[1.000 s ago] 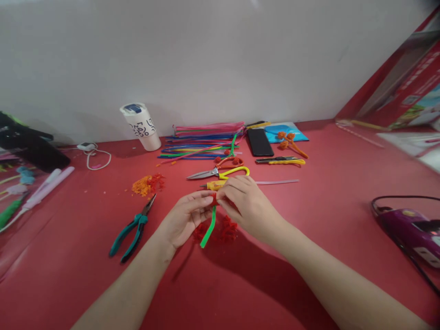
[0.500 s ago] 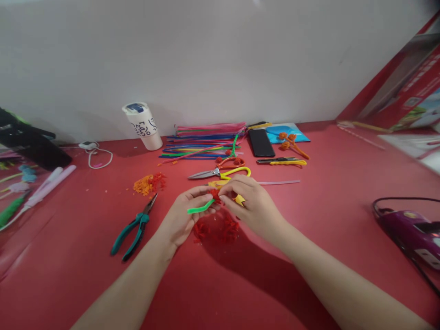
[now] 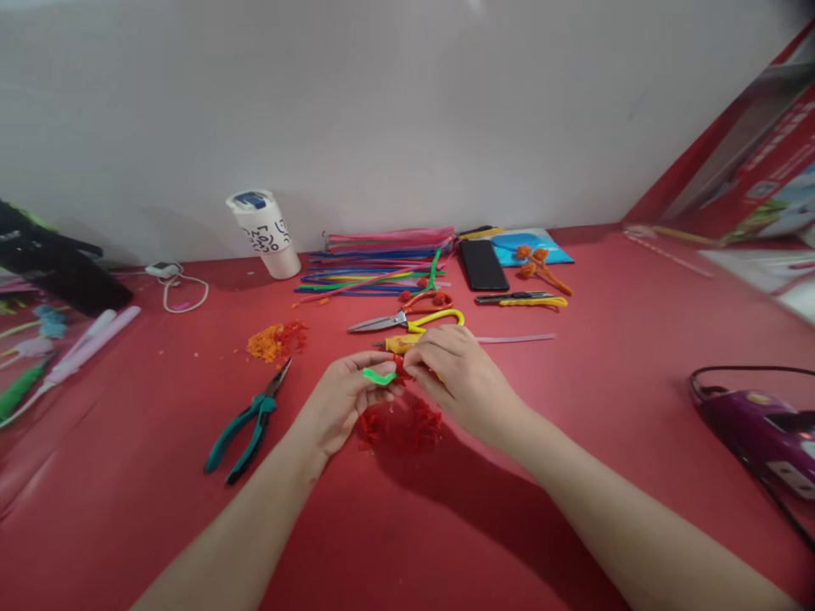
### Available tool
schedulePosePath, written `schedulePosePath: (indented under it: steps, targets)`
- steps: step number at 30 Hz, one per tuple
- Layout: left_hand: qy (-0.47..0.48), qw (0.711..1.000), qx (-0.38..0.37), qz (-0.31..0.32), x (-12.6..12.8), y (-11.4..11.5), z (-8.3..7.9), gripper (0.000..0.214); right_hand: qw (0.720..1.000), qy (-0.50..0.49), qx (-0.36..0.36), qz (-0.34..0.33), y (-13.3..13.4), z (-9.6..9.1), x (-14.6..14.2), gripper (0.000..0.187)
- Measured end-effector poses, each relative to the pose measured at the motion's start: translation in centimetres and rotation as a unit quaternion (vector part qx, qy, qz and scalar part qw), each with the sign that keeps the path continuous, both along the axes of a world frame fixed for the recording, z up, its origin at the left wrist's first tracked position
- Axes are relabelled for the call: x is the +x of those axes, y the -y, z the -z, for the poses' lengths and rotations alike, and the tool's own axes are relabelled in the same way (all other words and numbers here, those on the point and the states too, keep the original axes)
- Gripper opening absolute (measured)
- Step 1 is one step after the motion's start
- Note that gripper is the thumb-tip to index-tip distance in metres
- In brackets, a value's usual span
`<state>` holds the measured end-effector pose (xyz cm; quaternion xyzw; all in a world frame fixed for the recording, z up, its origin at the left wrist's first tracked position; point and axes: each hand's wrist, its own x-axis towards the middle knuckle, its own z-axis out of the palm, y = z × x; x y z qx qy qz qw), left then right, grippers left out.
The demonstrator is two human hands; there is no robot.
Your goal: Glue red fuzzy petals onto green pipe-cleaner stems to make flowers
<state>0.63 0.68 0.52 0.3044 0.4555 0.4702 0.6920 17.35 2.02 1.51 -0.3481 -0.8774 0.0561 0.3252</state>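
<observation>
A short, bent green pipe cleaner (image 3: 380, 377) is pinched in my left hand (image 3: 344, 397). At its end sits a small red fuzzy tuft (image 3: 401, 365). My right hand (image 3: 468, 378) is closed, thumb and fingertips pressed on the right side of that tuft and hiding part of it. Below both hands, red clippings (image 3: 424, 427) lie on the table. Just beyond the hands rests a yellow-handled tool (image 3: 400, 343), partly covered by my right hand. Behind it are scissors (image 3: 382, 322) with one red and one yellow handle loop.
Teal-handled pliers (image 3: 258, 416) lie left of my hands, near orange clippings (image 3: 264, 342). Along the wall are a white tumbler (image 3: 267, 238), a pile of coloured pipe cleaners (image 3: 375, 255), a phone (image 3: 484, 265) and a utility knife (image 3: 522, 299). A purple power strip (image 3: 764, 424) sits at right.
The green pipe cleaner has turned in my left hand, its free end now pointing up to the left. My right hand has shifted slightly, uncovering more of the yellow-handled tool.
</observation>
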Motion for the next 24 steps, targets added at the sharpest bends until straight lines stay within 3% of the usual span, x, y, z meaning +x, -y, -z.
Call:
schedulePosePath:
  steps: [5,9,13,24]
  targets:
    - [-0.015,1.000,-0.005,0.007,-0.06,-0.07,0.04,0.019,0.999,0.031,0.044,0.008,0.07,-0.08,-0.17,0.023]
    - [-0.013,1.000,0.002,0.001,-0.11,-0.04,0.08,0.019,0.999,-0.013,0.050,0.014,0.16,-0.06,-0.13,0.020]
    - [-0.020,1.000,0.016,-0.006,-0.10,-0.02,-0.03,0.020,0.995,-0.088,0.016,0.032,0.28,-0.02,0.00,0.008]
    - [-0.057,0.996,0.062,-0.040,0.28,0.17,-0.44,0.025,0.975,-0.157,-0.121,0.100,0.25,0.07,-0.51,0.010]
